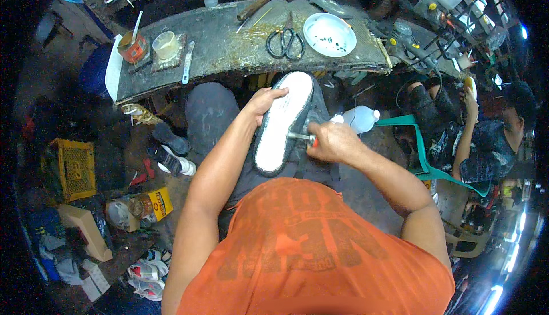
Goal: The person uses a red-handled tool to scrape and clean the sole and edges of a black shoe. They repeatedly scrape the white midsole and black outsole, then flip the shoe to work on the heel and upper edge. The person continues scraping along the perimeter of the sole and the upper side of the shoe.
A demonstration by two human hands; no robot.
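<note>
An orange T-shirt [309, 252], the wearer's own, fills the view nearest the camera at six o'clock. Just above it, near the clock's centre, a shoe sole [280, 121] lies over dark trousers [213, 109], its white face up, its rim dark, its long axis running from about one o'clock to seven.

The left hand [265, 104] grips it from the nine o'clock side: thumb pressed on the white face, other fingers mostly hidden at the edge. The right hand [337, 142], toward three o'clock, is closed around the red handle of a slim-shafted hand tool [298, 136]. The shaft reaches the sole's edge; whether its tip is inside the rim, I cannot tell.

The sole looks light and fairly stiff, probably with some bend at its narrow waist — best held by thumb and fingers across the rim, clear of the metal point. The matte face should not slip much.

At twelve o'clock, a worn workbench [223, 43] carries black-handled scissors [285, 43]; at one, a white bowl [323, 23].
</note>
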